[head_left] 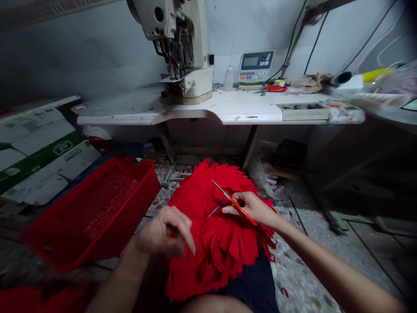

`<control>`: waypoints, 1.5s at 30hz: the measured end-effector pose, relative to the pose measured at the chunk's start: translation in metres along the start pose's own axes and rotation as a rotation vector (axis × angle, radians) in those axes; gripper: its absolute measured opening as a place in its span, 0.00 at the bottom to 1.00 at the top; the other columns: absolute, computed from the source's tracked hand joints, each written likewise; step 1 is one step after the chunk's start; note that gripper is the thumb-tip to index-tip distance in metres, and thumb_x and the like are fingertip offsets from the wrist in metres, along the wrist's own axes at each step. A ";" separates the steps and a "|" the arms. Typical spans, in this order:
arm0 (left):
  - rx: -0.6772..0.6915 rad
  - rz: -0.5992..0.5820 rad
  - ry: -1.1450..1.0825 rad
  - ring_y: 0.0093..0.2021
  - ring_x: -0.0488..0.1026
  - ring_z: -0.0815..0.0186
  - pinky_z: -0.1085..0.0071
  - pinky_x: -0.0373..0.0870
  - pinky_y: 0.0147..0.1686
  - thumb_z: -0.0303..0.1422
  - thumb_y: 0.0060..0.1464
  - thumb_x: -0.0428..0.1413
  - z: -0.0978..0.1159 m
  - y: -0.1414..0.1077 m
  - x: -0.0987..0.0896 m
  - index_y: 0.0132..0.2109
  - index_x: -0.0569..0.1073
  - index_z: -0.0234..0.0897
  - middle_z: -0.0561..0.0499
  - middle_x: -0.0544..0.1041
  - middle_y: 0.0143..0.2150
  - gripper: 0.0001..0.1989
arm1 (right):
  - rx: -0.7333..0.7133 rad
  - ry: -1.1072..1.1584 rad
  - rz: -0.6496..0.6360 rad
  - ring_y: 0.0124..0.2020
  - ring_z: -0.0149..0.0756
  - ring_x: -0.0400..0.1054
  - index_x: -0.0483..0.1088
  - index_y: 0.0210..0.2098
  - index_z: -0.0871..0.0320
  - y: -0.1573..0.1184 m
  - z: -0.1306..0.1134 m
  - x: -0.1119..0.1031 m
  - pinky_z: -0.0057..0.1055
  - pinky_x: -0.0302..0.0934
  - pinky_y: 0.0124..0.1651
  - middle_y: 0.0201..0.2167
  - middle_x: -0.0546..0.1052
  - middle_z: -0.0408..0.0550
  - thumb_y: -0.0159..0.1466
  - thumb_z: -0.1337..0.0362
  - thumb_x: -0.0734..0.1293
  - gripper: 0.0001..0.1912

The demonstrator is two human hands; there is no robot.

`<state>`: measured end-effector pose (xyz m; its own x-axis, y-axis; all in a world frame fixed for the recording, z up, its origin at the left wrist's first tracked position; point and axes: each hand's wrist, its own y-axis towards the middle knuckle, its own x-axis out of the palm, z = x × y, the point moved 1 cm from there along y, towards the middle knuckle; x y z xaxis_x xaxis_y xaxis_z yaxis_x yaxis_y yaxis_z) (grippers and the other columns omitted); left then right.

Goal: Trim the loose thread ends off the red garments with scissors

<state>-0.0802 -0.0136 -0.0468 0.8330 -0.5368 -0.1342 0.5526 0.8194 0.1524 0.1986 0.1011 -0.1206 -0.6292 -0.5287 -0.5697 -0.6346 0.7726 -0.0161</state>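
Observation:
My right hand (249, 206) is closed around the orange-red handle of a pair of scissors (222, 190), the metal blade pointing up and left over a heap of red cloth pieces (198, 187). The heap lies across my lap, its pieces layered in a fan with ragged edges. Beside its left part hovers my left hand (167, 232), slightly blurred, fingers loosely bent and the index finger pointing down, with nothing visible in it. A thin bluish line (215, 210) shows on the cloth below the blade; I cannot tell what it is.
A red plastic basket (97, 208) stands on the floor at left, by a printed carton (48, 148). Ahead is a white table (241, 106) with a sewing machine (195, 84), a control panel (256, 66), a bottle (229, 79) and other red-handled scissors (276, 88).

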 end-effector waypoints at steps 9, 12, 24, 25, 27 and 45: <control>-0.039 0.422 0.783 0.39 0.75 0.63 0.71 0.70 0.37 0.33 0.63 0.57 -0.019 0.056 -0.026 0.48 0.81 0.38 0.45 0.77 0.44 0.10 | 0.024 0.017 -0.035 0.24 0.29 0.49 0.61 0.24 0.57 -0.006 0.009 0.007 0.27 0.42 0.25 0.22 0.56 0.36 0.61 0.42 0.71 0.27; -0.086 0.439 1.027 0.40 0.74 0.61 0.68 0.68 0.40 0.31 0.59 0.61 -0.041 0.070 -0.028 0.49 0.78 0.38 0.46 0.77 0.43 0.11 | 0.043 0.026 -0.027 0.23 0.28 0.49 0.59 0.23 0.56 -0.008 0.009 0.009 0.26 0.43 0.25 0.21 0.55 0.36 0.59 0.40 0.72 0.29; -0.081 0.522 0.867 0.37 0.72 0.64 0.70 0.67 0.38 0.29 0.59 0.58 -0.044 0.060 -0.034 0.36 0.75 0.36 0.49 0.75 0.37 0.03 | 0.055 0.030 0.025 0.24 0.28 0.48 0.56 0.22 0.55 -0.022 0.022 0.004 0.27 0.41 0.25 0.22 0.54 0.36 0.60 0.44 0.72 0.28; -0.054 0.554 0.829 0.38 0.73 0.64 0.70 0.67 0.40 0.30 0.59 0.58 -0.040 0.056 -0.035 0.36 0.75 0.36 0.49 0.76 0.38 0.03 | 0.052 0.027 0.025 0.24 0.28 0.48 0.57 0.22 0.55 -0.022 0.020 0.004 0.27 0.41 0.25 0.21 0.54 0.36 0.60 0.44 0.72 0.28; -0.046 0.610 0.691 0.40 0.73 0.64 0.70 0.68 0.41 0.32 0.59 0.58 -0.035 0.045 -0.037 0.38 0.76 0.35 0.48 0.76 0.40 0.04 | 0.047 0.017 0.024 0.23 0.28 0.48 0.57 0.22 0.55 -0.021 0.016 0.003 0.27 0.42 0.25 0.21 0.54 0.36 0.60 0.44 0.72 0.28; -0.224 0.399 0.169 0.32 0.71 0.68 0.74 0.66 0.34 0.39 0.52 0.67 -0.011 0.055 -0.008 0.33 0.76 0.33 0.53 0.75 0.32 0.13 | -0.011 0.463 0.158 0.31 0.40 0.71 0.63 0.29 0.55 -0.010 -0.045 0.008 0.32 0.64 0.33 0.30 0.77 0.46 0.50 0.44 0.80 0.28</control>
<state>-0.0568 0.0380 -0.0483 0.9520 -0.1473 -0.2684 0.1563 0.9876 0.0123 0.1795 0.0735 -0.0876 -0.8500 -0.5080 -0.1396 -0.5185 0.8535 0.0513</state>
